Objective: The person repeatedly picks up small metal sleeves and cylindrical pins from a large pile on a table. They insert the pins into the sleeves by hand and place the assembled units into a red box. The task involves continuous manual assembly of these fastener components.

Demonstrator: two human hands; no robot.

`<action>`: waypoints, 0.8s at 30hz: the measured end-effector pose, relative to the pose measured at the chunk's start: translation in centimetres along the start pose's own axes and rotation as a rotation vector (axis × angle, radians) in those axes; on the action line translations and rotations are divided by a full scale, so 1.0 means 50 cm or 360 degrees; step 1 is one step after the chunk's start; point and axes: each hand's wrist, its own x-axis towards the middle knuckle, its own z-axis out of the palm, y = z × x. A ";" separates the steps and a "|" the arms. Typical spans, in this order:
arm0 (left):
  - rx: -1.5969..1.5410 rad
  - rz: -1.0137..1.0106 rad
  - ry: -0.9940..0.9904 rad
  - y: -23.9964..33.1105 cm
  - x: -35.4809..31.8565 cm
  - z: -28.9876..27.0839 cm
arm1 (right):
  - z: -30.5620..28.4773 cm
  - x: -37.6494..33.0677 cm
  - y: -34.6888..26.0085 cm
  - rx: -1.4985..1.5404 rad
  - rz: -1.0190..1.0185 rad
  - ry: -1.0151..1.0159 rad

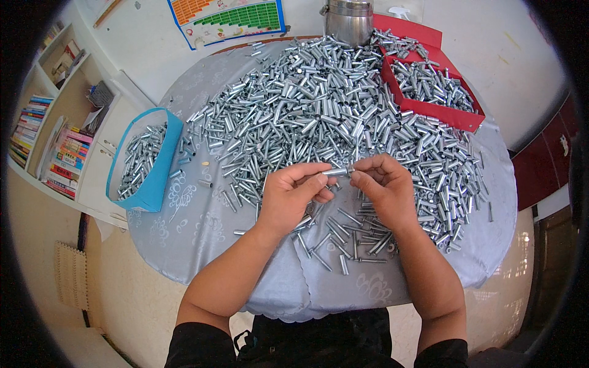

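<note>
In front of the big metal pile, my left hand [296, 191] pinches a shiny metal sleeve [335, 172] between thumb and fingers, lying nearly level. The fingertips of my right hand [388, 189] are closed at the sleeve's right end, on a small metal part that looks like a washer or bolt end; the fingers partly hide it. Beneath and between my forearms lie loose bolts [336, 236] and a short sleeve [343, 264]. The pile of silvery sleeves and bolts [294, 104] spreads beyond both hands.
A blue box [158, 178] of metal pieces stands at the left of the round table, which has a grey tablecloth [202, 245]. An open red box [442, 115] with more pieces is at the back right. Behind the pile stands a steel pot [350, 23]. Bookshelves [61, 110] line the left.
</note>
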 end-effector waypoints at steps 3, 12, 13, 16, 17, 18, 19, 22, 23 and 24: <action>-0.0015 -0.0009 -0.0020 0.002 -0.001 0.002 | 0.000 0.000 -0.010 0.0031 0.0054 -0.0022; -0.0047 -0.0004 0.0086 0.011 0.002 0.000 | -0.010 0.011 -0.004 -0.0457 -0.0217 -0.0113; -0.0046 0.0000 0.0158 0.012 0.003 0.000 | -0.014 0.013 -0.003 -0.0894 -0.0530 -0.0137; -0.0123 0.0007 0.0236 0.005 0.007 -0.008 | -0.006 0.016 -0.002 -0.1631 -0.0886 -0.0211; -0.0137 0.0007 0.0254 0.005 0.007 -0.010 | 0.000 0.016 -0.001 -0.1781 -0.0904 -0.0237; -0.0137 0.0008 0.0250 0.005 0.006 -0.009 | 0.003 0.015 0.003 -0.1859 -0.0899 -0.0237; -0.0138 0.0006 0.0244 0.006 0.006 -0.007 | 0.006 0.014 0.007 -0.1939 -0.0892 -0.0236; -0.0122 0.0001 0.0222 0.006 0.005 -0.004 | 0.005 0.013 0.005 -0.2014 -0.0857 -0.0284; -0.0113 -0.0001 0.0215 0.006 0.004 -0.005 | 0.004 0.014 0.003 -0.2011 -0.0846 -0.0310; -0.0115 -0.0002 0.0215 0.005 0.004 -0.006 | 0.001 0.012 -0.001 -0.1981 -0.0819 -0.0329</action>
